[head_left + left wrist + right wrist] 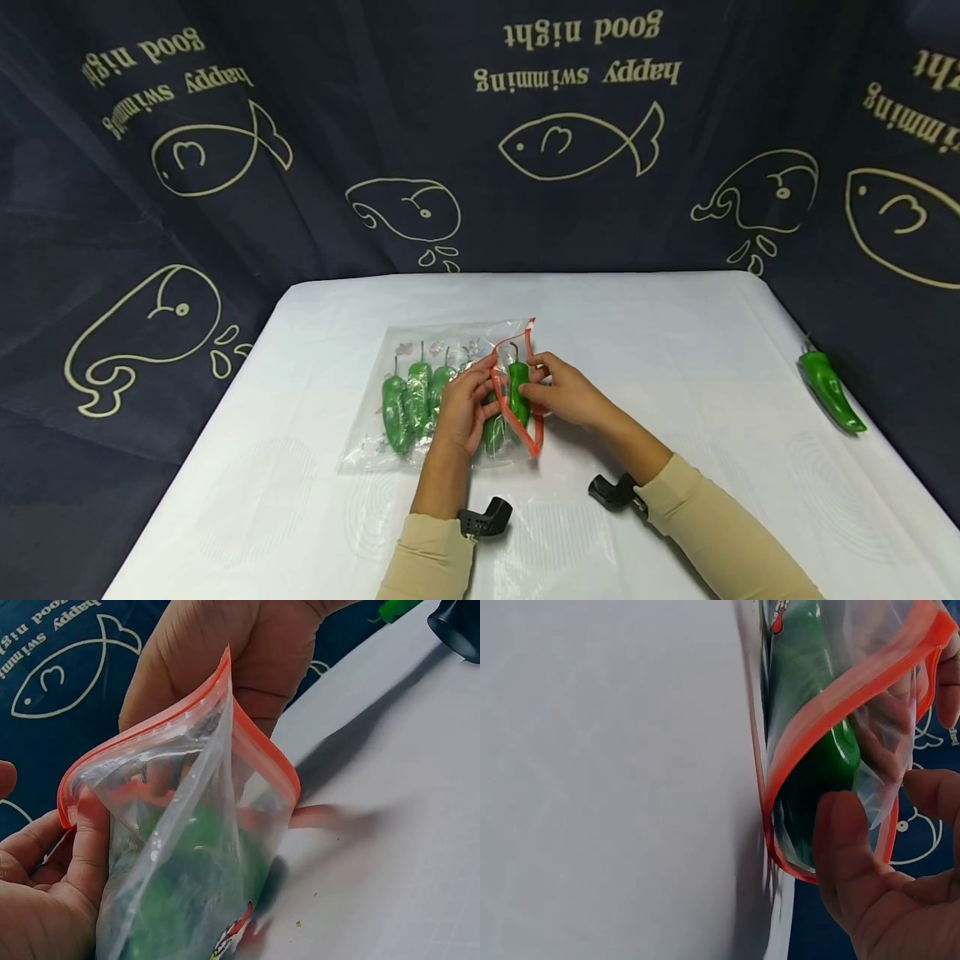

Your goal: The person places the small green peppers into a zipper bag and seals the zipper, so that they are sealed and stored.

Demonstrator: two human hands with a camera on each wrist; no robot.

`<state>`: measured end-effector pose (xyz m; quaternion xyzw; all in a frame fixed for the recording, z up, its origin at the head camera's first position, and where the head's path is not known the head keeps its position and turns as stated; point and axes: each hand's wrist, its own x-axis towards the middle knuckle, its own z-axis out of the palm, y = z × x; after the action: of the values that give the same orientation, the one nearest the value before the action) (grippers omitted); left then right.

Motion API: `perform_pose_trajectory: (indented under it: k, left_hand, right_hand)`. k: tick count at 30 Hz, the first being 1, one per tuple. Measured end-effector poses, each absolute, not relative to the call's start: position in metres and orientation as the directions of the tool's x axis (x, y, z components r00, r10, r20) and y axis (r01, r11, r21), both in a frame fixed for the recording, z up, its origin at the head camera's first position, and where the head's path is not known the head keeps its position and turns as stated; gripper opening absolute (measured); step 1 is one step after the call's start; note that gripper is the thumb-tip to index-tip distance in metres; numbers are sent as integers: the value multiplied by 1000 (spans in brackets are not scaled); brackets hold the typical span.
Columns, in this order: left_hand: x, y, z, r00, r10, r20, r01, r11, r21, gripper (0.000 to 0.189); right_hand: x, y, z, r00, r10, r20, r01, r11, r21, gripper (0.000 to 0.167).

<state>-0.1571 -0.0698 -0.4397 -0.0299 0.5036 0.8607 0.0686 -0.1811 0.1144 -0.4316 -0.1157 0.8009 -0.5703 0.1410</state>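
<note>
A green pepper (pixel 517 387) stands in the mouth of the clear zip bag (pixel 365 446), together with other peppers (pixel 395 408) farther inside. The fingers of the left hand (pixel 465 408) pinch the bag's red edge (pixel 859 694). The right thumb of the right hand (pixel 573 393) lies against the pepper; whether the other fingers are clamped on it, I cannot tell. If the soft edge slips, the mouth could fold and catch the pepper. The loose pepper (pixel 828 392), near the right border of the white-covered table (pixel 675 333), might roll off if bumped. Around stands dark blue cloth (pixel 420 83) with fish and whale drawings.
</note>
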Motion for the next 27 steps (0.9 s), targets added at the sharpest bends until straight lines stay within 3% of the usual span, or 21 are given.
perform_pose_trajectory:
  k: [27]
  left_hand:
    - [-158, -69, -437, -989, 95, -115, -147, -472, 869, 51]
  right_hand:
    - [-185, 105, -435, -874, -441, -205, 164, 129, -978, 58]
